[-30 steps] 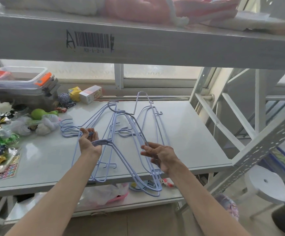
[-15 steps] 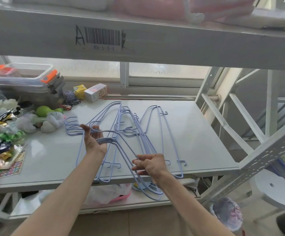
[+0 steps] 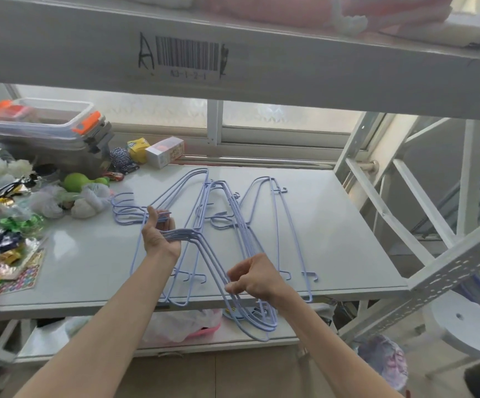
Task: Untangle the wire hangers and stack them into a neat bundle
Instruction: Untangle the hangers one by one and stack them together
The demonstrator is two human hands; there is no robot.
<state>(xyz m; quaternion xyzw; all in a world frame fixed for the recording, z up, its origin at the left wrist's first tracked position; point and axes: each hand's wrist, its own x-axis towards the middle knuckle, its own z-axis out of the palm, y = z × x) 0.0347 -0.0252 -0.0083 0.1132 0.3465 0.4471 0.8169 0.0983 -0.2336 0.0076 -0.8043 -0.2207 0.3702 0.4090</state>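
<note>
Item: pale-blue wire hangers, fanned across the counter right of the clutter pile; my left hand grip pinches gathered necks for alignment, my right hand grip pinches overhanging shoulders, apparently to draw them together.

The shelf beam bears a handwritten "A", a barcode label and, below it, a faint code that looks like "A3-1-2-1".
</note>
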